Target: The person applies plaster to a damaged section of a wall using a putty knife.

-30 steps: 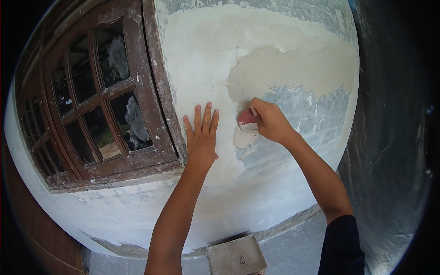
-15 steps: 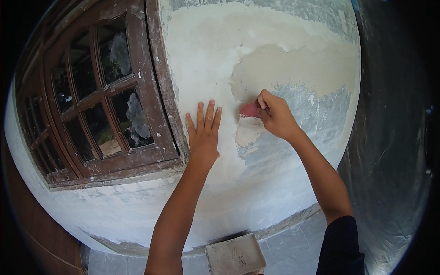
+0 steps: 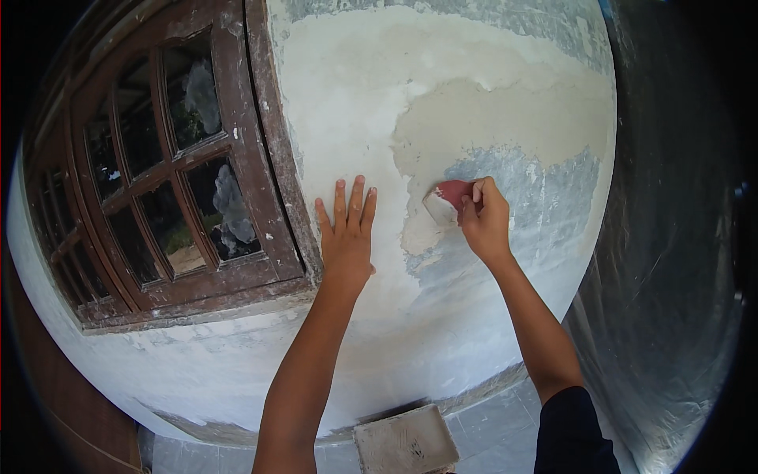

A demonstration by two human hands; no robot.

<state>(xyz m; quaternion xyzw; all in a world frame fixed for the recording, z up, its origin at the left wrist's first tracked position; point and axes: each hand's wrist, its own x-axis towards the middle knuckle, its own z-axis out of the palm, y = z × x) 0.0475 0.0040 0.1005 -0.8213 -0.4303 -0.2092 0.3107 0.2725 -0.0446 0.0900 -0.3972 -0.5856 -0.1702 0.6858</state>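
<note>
Gripping the red scraper (its lower part looks pale), my right hand is clamped on it at the wall, near the grey patch. My left hand rests against the wall with fingers apart, beside the brown wooden window. Below lies a rectangular, smeared tray.

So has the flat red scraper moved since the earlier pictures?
Yes, the flat red scraper has shifted right, farther from the brown wooden window frame.
</note>
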